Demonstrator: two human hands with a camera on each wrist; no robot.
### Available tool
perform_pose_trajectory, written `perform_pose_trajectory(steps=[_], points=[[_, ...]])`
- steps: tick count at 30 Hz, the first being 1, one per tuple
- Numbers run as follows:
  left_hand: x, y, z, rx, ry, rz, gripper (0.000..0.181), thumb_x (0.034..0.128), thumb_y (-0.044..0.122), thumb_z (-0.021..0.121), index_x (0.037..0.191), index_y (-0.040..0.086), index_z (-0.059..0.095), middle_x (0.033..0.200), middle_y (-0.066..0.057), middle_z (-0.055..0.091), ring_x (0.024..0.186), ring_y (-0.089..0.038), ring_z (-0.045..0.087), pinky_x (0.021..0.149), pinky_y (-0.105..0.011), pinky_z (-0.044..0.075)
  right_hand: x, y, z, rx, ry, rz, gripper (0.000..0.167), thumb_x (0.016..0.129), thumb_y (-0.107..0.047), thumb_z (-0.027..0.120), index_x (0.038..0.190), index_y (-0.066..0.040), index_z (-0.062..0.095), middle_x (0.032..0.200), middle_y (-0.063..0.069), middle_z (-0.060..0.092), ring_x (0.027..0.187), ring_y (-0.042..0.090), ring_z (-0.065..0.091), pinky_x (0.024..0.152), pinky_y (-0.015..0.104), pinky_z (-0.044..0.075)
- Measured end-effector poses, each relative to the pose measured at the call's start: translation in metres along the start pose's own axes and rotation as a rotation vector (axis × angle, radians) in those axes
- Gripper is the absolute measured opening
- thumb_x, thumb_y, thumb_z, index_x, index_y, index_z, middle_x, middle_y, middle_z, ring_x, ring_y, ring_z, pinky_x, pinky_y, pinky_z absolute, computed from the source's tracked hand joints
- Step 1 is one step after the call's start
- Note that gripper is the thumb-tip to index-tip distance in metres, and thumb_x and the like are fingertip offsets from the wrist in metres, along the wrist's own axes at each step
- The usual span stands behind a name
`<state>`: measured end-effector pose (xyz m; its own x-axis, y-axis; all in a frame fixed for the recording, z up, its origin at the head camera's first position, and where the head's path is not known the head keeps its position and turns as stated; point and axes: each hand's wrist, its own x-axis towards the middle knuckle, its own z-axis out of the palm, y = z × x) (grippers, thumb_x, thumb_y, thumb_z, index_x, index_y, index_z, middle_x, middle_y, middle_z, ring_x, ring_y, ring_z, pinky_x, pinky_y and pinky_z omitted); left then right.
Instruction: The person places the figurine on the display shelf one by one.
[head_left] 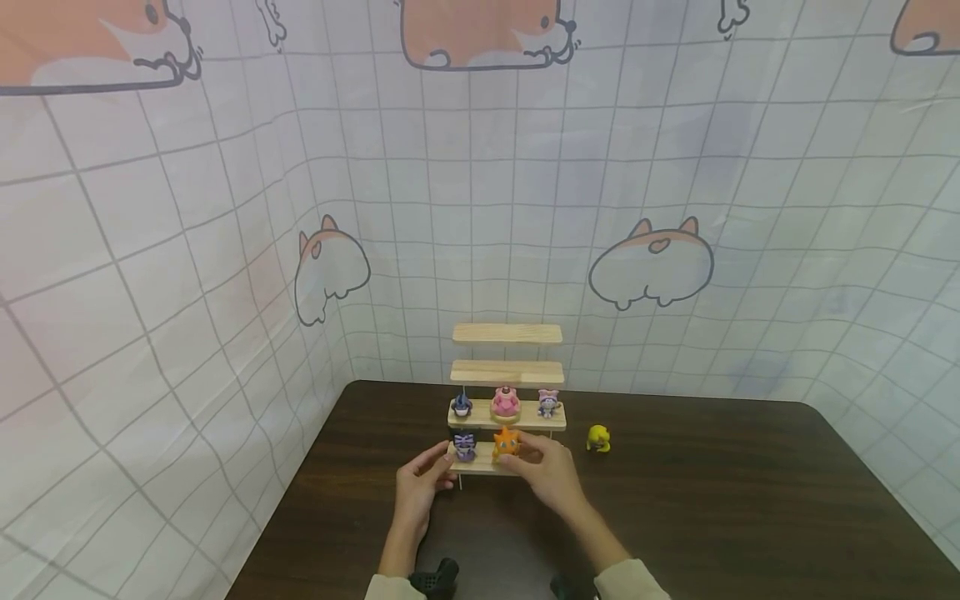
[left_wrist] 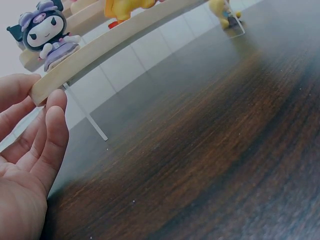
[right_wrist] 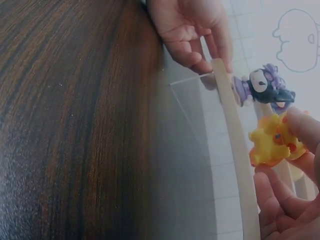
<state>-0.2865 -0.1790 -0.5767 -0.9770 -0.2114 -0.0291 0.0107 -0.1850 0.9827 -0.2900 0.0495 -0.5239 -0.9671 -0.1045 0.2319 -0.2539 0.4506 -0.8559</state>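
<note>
My right hand (head_left: 553, 477) pinches an orange and yellow figurine (head_left: 506, 444) between thumb and fingers, at the right part of the lowest board (head_left: 478, 469) of a tiered wooden display rack. My left hand (head_left: 417, 490) grips the left end of that same board, seen close in the left wrist view. Just beside the left fingers, a black and purple figurine (left_wrist: 47, 35) with a white face stands upright on the board. In the right wrist view the orange and yellow figurine (right_wrist: 270, 142) sits at the board's surface; whether it touches the wood, I cannot tell.
One tier up stand a dark blue figurine (head_left: 461, 406), a pink one (head_left: 506, 403) and a pink-and-white one (head_left: 548, 404). Two more boards rise behind. A yellow figurine (head_left: 598, 439) is on the dark table (head_left: 712, 508) to the right. Clear supports (left_wrist: 87, 112) carry the rack.
</note>
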Motion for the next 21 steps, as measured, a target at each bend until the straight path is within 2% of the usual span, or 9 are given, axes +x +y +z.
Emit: perform_pose_trajectory(steps=[9, 21], points=[[0.0001, -0.0008, 0.0000, -0.003, 0.001, 0.000, 0.042, 0.0952, 0.018, 0.074, 0.131, -0.002, 0.067, 0.092, 0.000, 0.073, 0.073, -0.012, 0.070, 0.066, -0.025, 0.060, 0.0006, -0.0009, 0.0014, -0.059, 0.000, 0.002, 0.054, 0.085, -0.032, 0.084, 0.129, -0.003, 0.070, 0.107, 0.012, 0.076, 0.091, 0.025, 0.073, 0.074, 0.037, 0.062], [0.0007, -0.0005, 0.0008, -0.005, 0.007, 0.000, 0.039, 0.0954, 0.015, 0.073, 0.130, -0.001, 0.068, 0.091, 0.001, 0.073, 0.072, -0.012, 0.070, 0.066, -0.025, 0.060, 0.0007, -0.0006, 0.0026, -0.075, 0.011, -0.005, 0.049, 0.084, -0.031, 0.085, 0.125, -0.006, 0.073, 0.107, 0.013, 0.076, 0.091, 0.025, 0.074, 0.077, 0.041, 0.062]])
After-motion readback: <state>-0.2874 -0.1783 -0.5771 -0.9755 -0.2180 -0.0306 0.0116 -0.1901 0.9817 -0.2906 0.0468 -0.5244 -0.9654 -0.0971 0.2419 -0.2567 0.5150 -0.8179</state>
